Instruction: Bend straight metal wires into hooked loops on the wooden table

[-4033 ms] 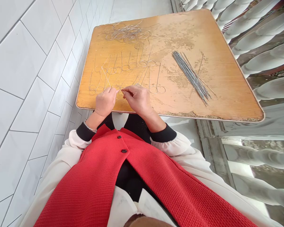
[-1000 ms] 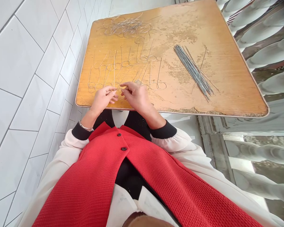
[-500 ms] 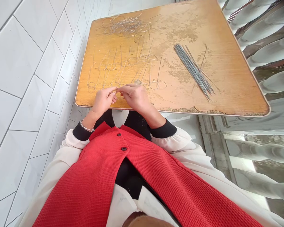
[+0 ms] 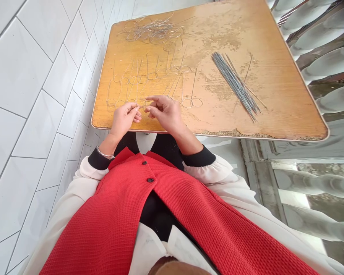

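Observation:
Above the table's near edge, my left hand [image 4: 125,120] is closed, thumb and forefinger pinching a thin wire [image 4: 137,93]. Close beside it on the right, my right hand [image 4: 167,112] has its thumb and forefinger spread apart. Whether its fingertips touch the wire's end is too fine to tell. Beyond both hands lie two rows of bent wires [image 4: 195,102], each with a round loop and straight legs. My hands cover part of the nearer row.
The worn wooden table [image 4: 212,122] holds a tangled heap of bent wires [image 4: 153,31] at the far left. A bundle of straight grey wires [image 4: 235,86] lies on the right. A white tiled wall [image 4: 57,76] runs along the left, a balustrade [image 4: 326,72] along the right.
My right hand's thumb and forefinger have parted from their pinch, and that hand has shifted slightly right. My left hand keeps its pinch, almost in the same place.

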Demonstrator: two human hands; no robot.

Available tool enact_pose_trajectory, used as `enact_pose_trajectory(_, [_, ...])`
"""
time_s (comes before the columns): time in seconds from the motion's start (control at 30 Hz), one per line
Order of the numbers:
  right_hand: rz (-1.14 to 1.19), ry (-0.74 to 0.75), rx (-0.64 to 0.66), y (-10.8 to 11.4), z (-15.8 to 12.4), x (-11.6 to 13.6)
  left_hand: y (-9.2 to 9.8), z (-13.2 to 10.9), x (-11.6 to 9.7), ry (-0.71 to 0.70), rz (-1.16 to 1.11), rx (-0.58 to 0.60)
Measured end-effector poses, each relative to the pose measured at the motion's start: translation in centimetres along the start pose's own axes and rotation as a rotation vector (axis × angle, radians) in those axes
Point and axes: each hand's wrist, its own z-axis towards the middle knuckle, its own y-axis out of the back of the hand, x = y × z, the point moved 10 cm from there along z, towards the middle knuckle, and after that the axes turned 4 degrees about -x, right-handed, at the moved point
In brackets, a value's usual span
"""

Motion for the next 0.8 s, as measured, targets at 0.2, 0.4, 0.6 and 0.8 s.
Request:
enact_pose_trajectory(0.2, [0.279, -0.196, -0.013, -0.4, -1.0, -0.8, -0.1, -0.1, -0.1, 0.039, -0.010, -0.010])
enact_pose_trajectory(0.4, [0.014, -0.138, -0.107, 0.5, -0.7, -0.1, -0.4, -0.2, -0.2, 0.011, 0.095, 0.040])
enact_pose_trajectory(0.6, [-0.321, 0.041, -0.080, 0.2, -1.0, 1.7, -0.2, -0.1, -0.9, -0.160, 0.339, 0.003])
enact_pose_trajectory(0.8, [-0.662, 0.309, 0.058, -1.2, -0.8, 3.8, -0.4, -0.6, -1.9, -0.287, 0.393, 0.009])
